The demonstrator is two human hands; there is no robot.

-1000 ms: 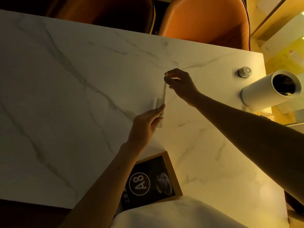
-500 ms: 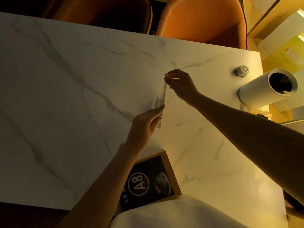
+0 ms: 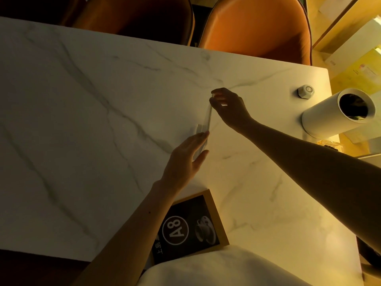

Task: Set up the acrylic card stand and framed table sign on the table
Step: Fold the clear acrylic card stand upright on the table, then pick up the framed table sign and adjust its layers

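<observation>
The acrylic card stand stands on edge near the middle of the marble table, a thin clear sheet with its long axis running away from the person, so from here it reads as little more than a pale line with a small block foot at its left. The right hand pinches its far top corner between thumb and fingertips; the left hand lies at the near end, fingers straight and loose, palm against the sheet's left face, steadying it without gripping. Both hands are at the stand, one at each end, so any squaring-up turns on that axis, I'd judge. The acrylic looks hard, slick and glassy, easy to tip. The framed table sign lies flat at the near table edge, directly behind the left forearm and well apart from the stand: pale wooden frame, matte black card marked A8 with a cup drawing. It is not yet stood up. A white cylinder stands at the right edge
</observation>
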